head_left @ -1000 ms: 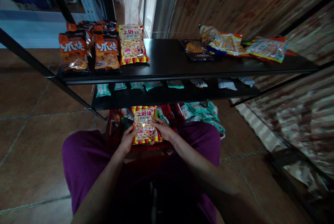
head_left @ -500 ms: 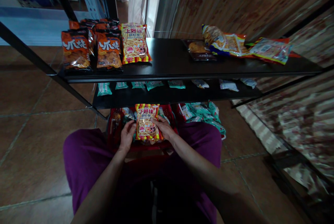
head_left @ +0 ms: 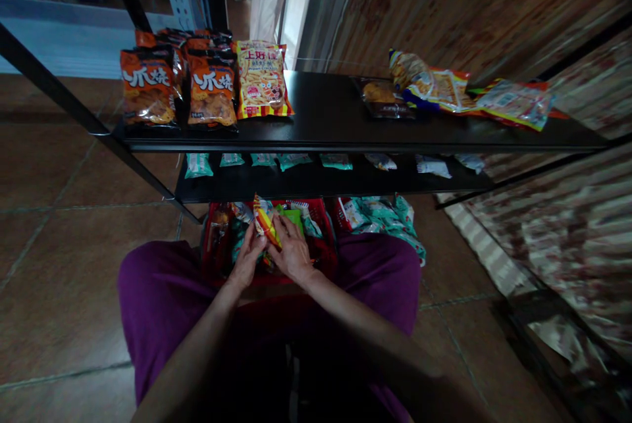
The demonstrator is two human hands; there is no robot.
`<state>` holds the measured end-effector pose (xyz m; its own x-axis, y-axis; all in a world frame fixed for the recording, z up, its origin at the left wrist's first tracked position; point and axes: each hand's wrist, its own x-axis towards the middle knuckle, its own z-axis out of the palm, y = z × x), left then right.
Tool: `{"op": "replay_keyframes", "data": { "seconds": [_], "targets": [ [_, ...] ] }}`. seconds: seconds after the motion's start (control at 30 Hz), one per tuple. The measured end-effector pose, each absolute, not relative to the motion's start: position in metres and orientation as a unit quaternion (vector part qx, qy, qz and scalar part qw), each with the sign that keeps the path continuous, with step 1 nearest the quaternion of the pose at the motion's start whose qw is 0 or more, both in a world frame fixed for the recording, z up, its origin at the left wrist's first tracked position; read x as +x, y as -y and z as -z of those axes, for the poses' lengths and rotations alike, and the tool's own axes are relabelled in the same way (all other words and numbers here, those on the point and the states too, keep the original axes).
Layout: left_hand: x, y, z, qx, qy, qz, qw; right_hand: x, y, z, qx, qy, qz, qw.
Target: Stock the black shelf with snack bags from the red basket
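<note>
Between my two hands, over a red basket (head_left: 330, 258), is a yellow and red bag of prawn crackers (head_left: 267, 222), turned edge-on. My left hand (head_left: 249, 256) holds its left side, fingers against the bag. My right hand (head_left: 292, 248) presses on its right side with the fingers laid along it. Below the hands, the basket contains several snack bags, among them a bright green packet (head_left: 293, 216) and teal ones. On the shelf above, another prawn cracker bag (head_left: 263, 81) stands upright beside orange and black snack bags (head_left: 212, 91).
The black upper shelf (head_left: 326, 107) also bears a brown packet (head_left: 382, 97) and several bags lying at the right. Teal packets (head_left: 199, 165) line the lower shelf (head_left: 316, 183). A second red basket (head_left: 343, 212) with teal bags (head_left: 382, 212) sits to the right. Shelf posts stand at both sides.
The prawn cracker bag has turned from facing me to edge-on. My right hand has moved left and over it, and the green packet in the basket now shows.
</note>
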<state>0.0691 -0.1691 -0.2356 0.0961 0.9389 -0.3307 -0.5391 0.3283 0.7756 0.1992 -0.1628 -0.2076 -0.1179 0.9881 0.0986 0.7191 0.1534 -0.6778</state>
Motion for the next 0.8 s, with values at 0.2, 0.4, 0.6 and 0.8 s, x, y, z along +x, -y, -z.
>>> {"op": "replay_keyframes", "data": {
  "seconds": [0.2, 0.4, 0.6, 0.8],
  "targets": [
    [0.063, 0.162, 0.245, 0.118, -0.438, -0.556, 0.696, 0.181, 0.194, 0.203, -0.518, 0.811, -0.192, 0.193],
    [0.063, 0.155, 0.240, 0.050, -0.400, -0.561, 0.724, 0.203, 0.176, 0.204, -0.528, 0.740, -0.248, 0.335],
    [0.065, 0.156, 0.234, 0.040, -0.406, -0.490, 0.770, 0.225, 0.144, 0.206, -0.611, 0.415, -0.543, 0.399],
    [0.063, 0.160, 0.246, 0.097, -0.458, -0.447, 0.763, 0.220, 0.148, 0.209, -0.521, 0.210, -0.705, 0.432]
  ]
}}
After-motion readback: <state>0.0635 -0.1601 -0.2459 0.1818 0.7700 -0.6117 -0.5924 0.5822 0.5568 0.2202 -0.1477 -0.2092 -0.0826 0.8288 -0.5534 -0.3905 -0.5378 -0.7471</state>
